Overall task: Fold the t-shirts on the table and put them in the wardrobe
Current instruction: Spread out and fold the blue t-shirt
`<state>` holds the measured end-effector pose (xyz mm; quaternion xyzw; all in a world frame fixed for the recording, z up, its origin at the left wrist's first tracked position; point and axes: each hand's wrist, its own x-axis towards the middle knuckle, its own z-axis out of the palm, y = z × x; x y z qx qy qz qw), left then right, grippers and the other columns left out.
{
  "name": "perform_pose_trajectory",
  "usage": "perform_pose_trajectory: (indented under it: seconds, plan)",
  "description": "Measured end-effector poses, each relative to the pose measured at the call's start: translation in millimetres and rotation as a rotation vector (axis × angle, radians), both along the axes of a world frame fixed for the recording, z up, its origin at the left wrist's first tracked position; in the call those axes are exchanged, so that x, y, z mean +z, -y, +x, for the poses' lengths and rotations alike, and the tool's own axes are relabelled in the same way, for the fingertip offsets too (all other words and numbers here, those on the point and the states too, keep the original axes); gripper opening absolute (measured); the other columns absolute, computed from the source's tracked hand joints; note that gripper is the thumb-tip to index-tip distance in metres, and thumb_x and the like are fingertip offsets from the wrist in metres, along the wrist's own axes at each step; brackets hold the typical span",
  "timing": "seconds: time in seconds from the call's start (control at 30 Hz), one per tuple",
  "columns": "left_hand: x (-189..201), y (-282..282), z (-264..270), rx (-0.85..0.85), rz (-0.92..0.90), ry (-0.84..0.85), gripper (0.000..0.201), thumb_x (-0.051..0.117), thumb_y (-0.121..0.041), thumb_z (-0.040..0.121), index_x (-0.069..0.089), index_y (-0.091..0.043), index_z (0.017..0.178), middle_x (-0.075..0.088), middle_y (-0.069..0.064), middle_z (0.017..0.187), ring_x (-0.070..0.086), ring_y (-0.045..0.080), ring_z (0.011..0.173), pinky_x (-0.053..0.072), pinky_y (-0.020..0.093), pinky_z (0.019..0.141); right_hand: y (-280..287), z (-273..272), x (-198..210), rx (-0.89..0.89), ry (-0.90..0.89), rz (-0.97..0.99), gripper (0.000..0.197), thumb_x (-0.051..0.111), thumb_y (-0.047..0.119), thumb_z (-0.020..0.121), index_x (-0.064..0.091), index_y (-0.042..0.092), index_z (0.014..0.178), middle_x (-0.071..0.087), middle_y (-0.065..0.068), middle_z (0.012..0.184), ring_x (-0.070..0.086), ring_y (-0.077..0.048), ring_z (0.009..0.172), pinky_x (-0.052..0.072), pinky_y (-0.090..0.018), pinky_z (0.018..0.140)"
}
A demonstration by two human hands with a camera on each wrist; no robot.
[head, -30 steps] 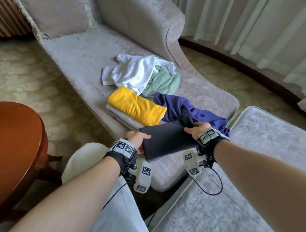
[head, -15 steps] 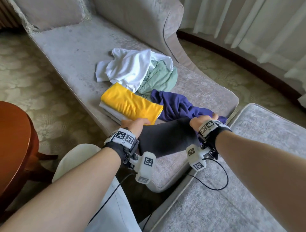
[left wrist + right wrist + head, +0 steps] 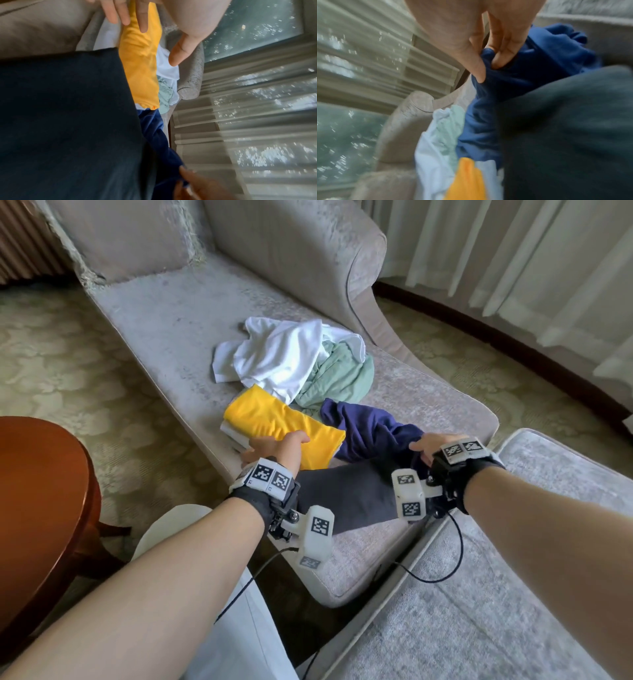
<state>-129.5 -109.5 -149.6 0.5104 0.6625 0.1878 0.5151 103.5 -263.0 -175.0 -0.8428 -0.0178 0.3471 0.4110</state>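
A chaise seat [image 3: 164, 313] is seen running away from the viewer, with a cushion [image 3: 130, 234] set at its far end. On the seat, a crumpled t-shirt [image 3: 274, 354] is laid farthest back, and a second crumpled t-shirt [image 3: 339, 374] is tucked against its right side. In front of these, a folded t-shirt [image 3: 274, 419] is stacked on another folded garment [image 3: 230, 430]. To its right a loose t-shirt [image 3: 370, 429] is spread, and nearest the viewer a folded t-shirt [image 3: 346, 498] is laid at the seat's near end. A footstool [image 3: 513, 594] is placed to the right of the seat, a round table [image 3: 34, 501] to the left, and curtains [image 3: 513, 251] behind on the right.
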Motion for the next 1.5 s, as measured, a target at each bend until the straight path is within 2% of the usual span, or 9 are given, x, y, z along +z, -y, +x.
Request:
perform_pose_trajectory:
  seconds: [0.13,0.37,0.57,0.7,1.0,1.13,1.23,1.37,1.5]
  plan:
    - [25.5,-1.5,-1.4,-0.164,0.185,0.079,0.058,0.077,-0.039,0.063,0.048,-0.025,0.111,0.039,-0.001,0.118,0.042,0.023,0.110,0.042,0.041,0.094,-24.8,-15.2,58.8,-0.145,-0.094,0.306,0.023,0.062,0.011,0.089,0.049,0.010,0.071,0.046,-0.002,0.050,0.044,-0.016,0.054,0.036,-0.027,0.053]
    - [73.2,5.7,4.7,-0.482,0.125,0.527,0.075,0.080,-0.003,0.070,0.045,-0.013,0.136,0.052,0.009,0.122,0.054,0.022,0.109,0.044,0.022,0.078,-65.1,-77.3,161.9,0.049,-0.187,0.738,0.015,0.044,0.004,0.100,0.056,0.013,0.101,0.057,0.004,0.043,0.055,-0.004,0.037,0.041,-0.015,0.038]
    - [120.9,2.4,-1.1,-0.567,0.126,0.759,0.089,0.074,-0.021,0.067,0.033,-0.025,0.145,0.063,0.012,0.126,0.065,0.029,0.109,0.053,0.049,0.093,-73.5,-134.3,214.9,0.341,-0.297,0.974,0.034,0.034,-0.002,0.098,0.060,0.016,0.109,0.070,-0.007,0.069,0.069,-0.017,0.067,0.055,-0.026,0.062]
    - [150.5,-13.7,-19.2,-0.509,0.253,0.824,0.040,0.067,-0.011,0.079,0.054,-0.025,0.114,0.067,0.006,0.106,0.064,0.025,0.103,0.049,0.050,0.100,-76.2,-162.9,237.9,0.466,-0.398,1.053,0.042,0.036,-0.007,0.085,0.061,0.012,0.113,0.070,-0.014,0.079,0.069,-0.024,0.070,0.055,-0.025,0.063]
    - [208.9,-44.5,-76.3,-0.348,0.265,1.077,0.023,0.054,0.002,0.095,0.062,-0.015,0.108,0.067,0.015,0.109,0.063,0.034,0.109,0.046,0.049,0.099,-95.0,-195.0,249.7,0.238,-0.163,0.800,0.031,0.044,-0.011,0.078,0.060,0.016,0.079,0.059,0.000,0.088,0.055,-0.016,0.083,0.043,-0.036,0.089]
    - [237.1,-38.7,-99.7,-0.339,0.301,1.154,0.021,0.056,-0.003,0.096,0.066,-0.017,0.109,0.070,0.014,0.105,0.066,0.033,0.103,0.050,0.048,0.096,-106.9,-212.1,231.8,0.331,-0.045,0.639,0.079,0.076,-0.002,0.070,0.043,0.027,0.136,0.056,0.000,0.126,0.052,-0.020,0.115,0.052,-0.043,0.086]
    - [252.4,-40.9,-123.8,-0.253,0.406,1.092,0.014,0.057,-0.003,0.094,0.068,-0.011,0.094,0.069,0.015,0.090,0.068,0.027,0.084,0.053,0.044,0.087,-125.7,-231.8,235.6,0.402,0.000,0.656,0.070,0.082,0.020,0.071,0.051,0.034,0.131,0.060,0.005,0.121,0.055,-0.020,0.111,0.052,-0.037,0.074]
    - [271.3,-55.0,-171.9,-0.086,0.491,0.983,0.008,0.067,-0.007,0.088,0.067,-0.010,0.081,0.068,0.015,0.082,0.067,0.026,0.078,0.058,0.042,0.077,-148.8,-266.6,253.3,0.428,0.237,0.613,0.014,0.073,0.034,0.082,0.069,0.022,0.077,0.061,-0.003,0.088,0.054,-0.021,0.083,0.045,-0.035,0.071]
    - [279.0,-74.7,-236.2,0.018,0.583,0.768,0.014,0.079,-0.021,0.077,0.067,-0.015,0.072,0.068,0.009,0.076,0.065,0.023,0.066,0.054,0.029,0.055,-160.3,-315.1,281.0,0.527,0.400,0.493,0.053,0.016,-0.008,0.095,0.055,-0.001,0.130,0.053,-0.020,0.133,0.049,-0.031,0.125,0.035,-0.032,0.097]
